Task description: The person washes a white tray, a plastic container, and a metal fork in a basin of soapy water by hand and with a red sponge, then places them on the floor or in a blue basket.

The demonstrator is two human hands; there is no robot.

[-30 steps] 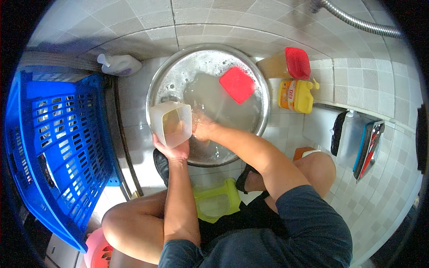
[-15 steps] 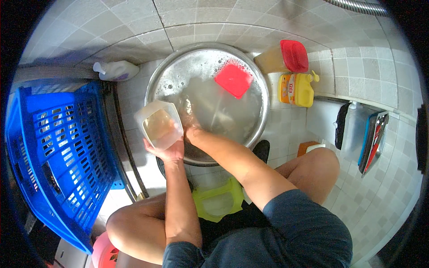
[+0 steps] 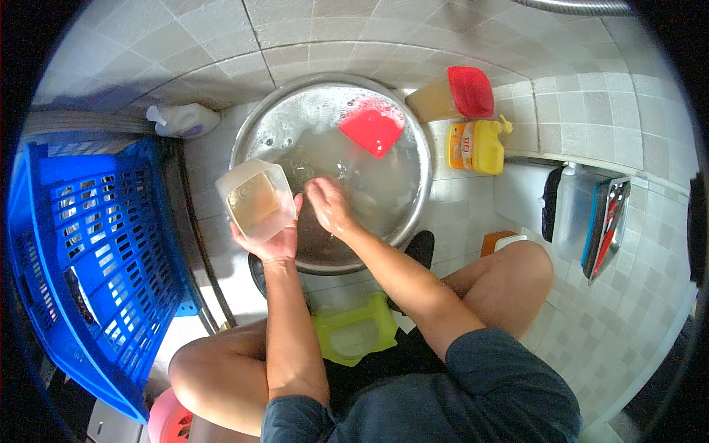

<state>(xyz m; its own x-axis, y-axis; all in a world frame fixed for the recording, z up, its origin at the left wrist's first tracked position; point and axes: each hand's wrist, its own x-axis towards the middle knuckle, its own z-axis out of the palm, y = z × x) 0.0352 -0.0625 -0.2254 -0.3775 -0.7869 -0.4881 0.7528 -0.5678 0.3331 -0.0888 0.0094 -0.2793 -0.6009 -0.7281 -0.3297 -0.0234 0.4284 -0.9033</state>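
My left hand cups a translucent plastic container from below, over the left rim of a big round metal basin. A little cloudy, yellowish liquid seems to lie in the container, whose open mouth faces up. To its right, my wet right hand hovers over the basin with fingers stretched out and nothing seen in them. Greyish soapy water with foam at the far side fills the basin. A red square lid floats near the far right of the water.
Right of the basin stand a red-lidded container and a yellow pump bottle. A white bottle is at the far left, and a blue slotted crate stands on the left. A green stool sits between my legs.
My right hand has come up out of the water and now shows its fingers. The container stays in my left hand, slightly shifted. The whole view has moved a little.
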